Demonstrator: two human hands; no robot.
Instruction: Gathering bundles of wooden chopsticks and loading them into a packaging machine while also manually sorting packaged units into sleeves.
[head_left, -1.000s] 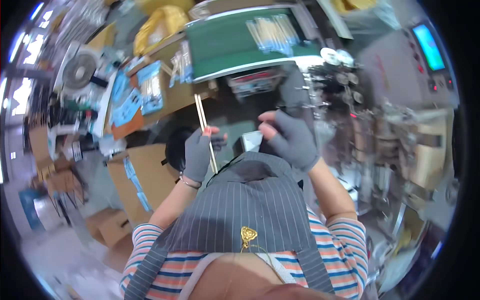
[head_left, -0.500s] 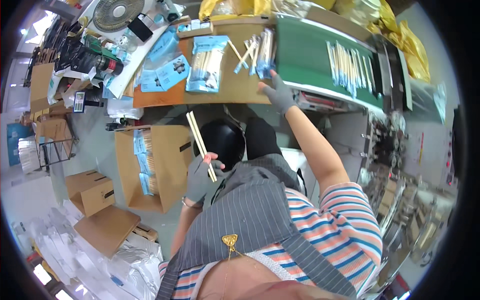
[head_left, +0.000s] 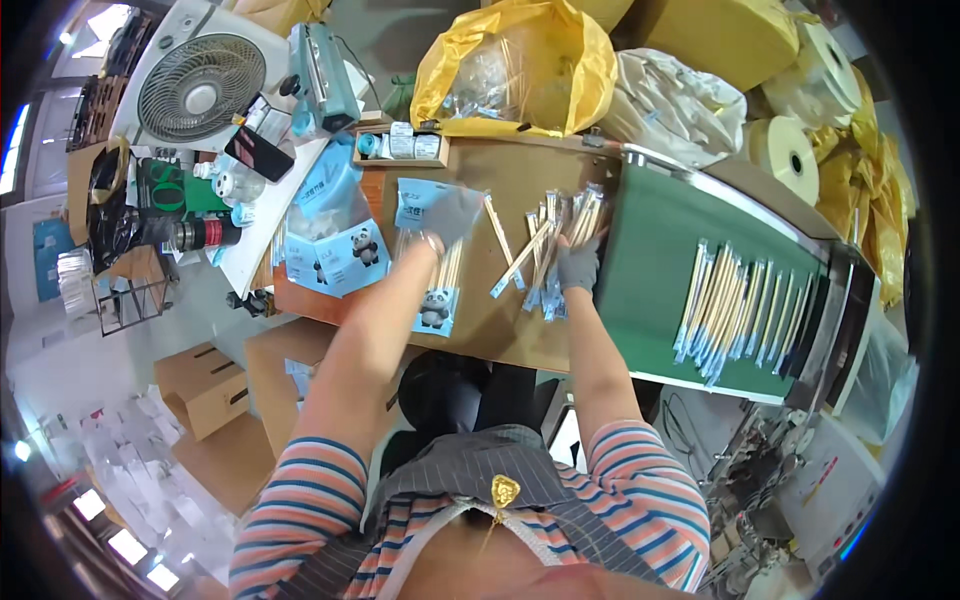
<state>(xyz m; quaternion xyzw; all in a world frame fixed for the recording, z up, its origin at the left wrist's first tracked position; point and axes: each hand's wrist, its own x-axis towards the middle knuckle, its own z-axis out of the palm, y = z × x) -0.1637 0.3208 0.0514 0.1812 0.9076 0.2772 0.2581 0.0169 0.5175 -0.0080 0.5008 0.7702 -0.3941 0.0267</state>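
My left hand (head_left: 452, 222), in a grey fingerless glove, is over the upper part of a clear-fronted blue bag (head_left: 433, 310) with chopsticks inside. Motion smears its fingers, so its grip cannot be made out. Right of the bag, a pile of wrapped chopsticks (head_left: 543, 285) lies on the brown table, some crossing at angles. My right hand (head_left: 578, 266), gloved the same way, is closed around the right side of this pile, thumb on top. More wrapped chopsticks (head_left: 735, 310) lie in a row on the green conveyor belt (head_left: 650, 300) to the right.
Flat blue bags (head_left: 335, 255) lie at the table's left. Behind stand a small box of packets (head_left: 405, 148) and a yellow bag (head_left: 515, 75) holding clear wrappers. A fan (head_left: 200, 95) and phone (head_left: 260, 152) are at far left. Cardboard boxes (head_left: 205, 390) stand on the floor.
My left hand has risen from beside my lap, where it held a pair of chopsticks, to the blue bag. My right hand has closed on the pile. The view has shifted.
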